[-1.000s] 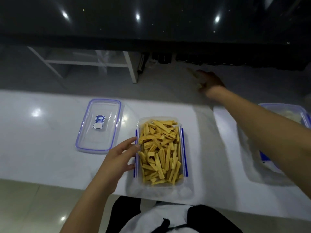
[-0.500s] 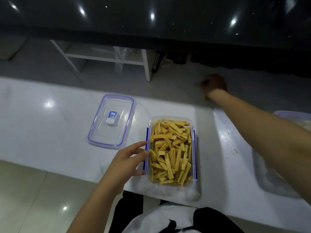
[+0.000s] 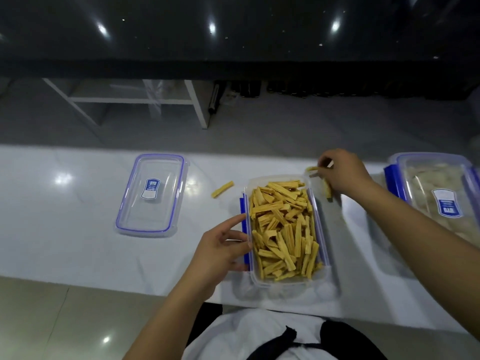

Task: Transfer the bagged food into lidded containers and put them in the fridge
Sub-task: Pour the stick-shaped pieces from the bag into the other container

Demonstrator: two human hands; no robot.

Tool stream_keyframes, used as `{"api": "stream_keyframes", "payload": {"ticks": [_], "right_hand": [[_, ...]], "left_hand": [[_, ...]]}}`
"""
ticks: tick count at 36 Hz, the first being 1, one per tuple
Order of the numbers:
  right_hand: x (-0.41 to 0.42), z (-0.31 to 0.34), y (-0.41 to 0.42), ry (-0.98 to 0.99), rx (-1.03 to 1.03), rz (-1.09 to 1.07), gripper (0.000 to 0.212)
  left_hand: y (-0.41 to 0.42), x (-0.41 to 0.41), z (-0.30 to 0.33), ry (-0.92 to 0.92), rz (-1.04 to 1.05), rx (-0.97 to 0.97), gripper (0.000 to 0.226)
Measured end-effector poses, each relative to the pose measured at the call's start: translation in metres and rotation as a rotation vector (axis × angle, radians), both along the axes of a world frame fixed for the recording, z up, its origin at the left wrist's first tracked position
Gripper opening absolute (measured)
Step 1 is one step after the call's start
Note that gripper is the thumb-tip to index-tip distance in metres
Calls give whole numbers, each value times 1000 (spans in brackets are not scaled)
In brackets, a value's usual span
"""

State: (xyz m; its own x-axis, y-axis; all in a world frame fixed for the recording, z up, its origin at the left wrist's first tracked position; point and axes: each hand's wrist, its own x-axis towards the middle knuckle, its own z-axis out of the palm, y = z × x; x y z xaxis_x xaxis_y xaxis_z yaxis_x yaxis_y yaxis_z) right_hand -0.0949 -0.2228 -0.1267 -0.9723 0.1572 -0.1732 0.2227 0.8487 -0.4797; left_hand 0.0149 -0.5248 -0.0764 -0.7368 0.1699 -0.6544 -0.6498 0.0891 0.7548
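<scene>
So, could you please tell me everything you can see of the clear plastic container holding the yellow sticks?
The clear rectangular plastic container stands upright and lidless near the white counter's front edge, long side running away from the person. Blue latch flaps hang along both long sides. It is heaped with ridged yellow food sticks. The left hand touches its left wall; the right hand, holding sticks, hovers beside its far right corner. Its clear blue-rimmed lid lies apart, to the left.
</scene>
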Motion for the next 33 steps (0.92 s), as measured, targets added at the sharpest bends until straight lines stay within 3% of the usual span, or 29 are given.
{"api": "stream_keyframes", "payload": {"ticks": [3,7,10,13,17,21,25,27,30,33], "right_hand": [[6,14,7,81,-134,-82,6],[36,59,-5,280,-343,-92,13],[76,93,-34,319,-379,49,12],[110,96,-60,238,-348,184,14],[126,67,-78,245,-268,205,16],[135,54,-86,269,-253,155,23],[147,55,-80,343,-320,-41,28],[154,55,-75,281,-456,-150,31],[166,50,-71,119,-727,-300,38],[177,49,-76,65,-873,-342,54]], "left_hand": [[-4,-14,1,57,-69,-54,38],[-23,-48,-7,398,-123,-515,33],[-25,-71,-19,507,-179,-729,44],[-17,-86,-37,568,-322,-796,53],[-9,-93,-56,656,-421,-914,33],[-8,-89,-53,621,-344,-892,29],[-4,-68,-18,656,-131,-669,26],[2,-50,6,716,-105,-550,23],[14,-20,24,792,-314,-455,30],[26,4,24,859,-510,-508,39]]}}
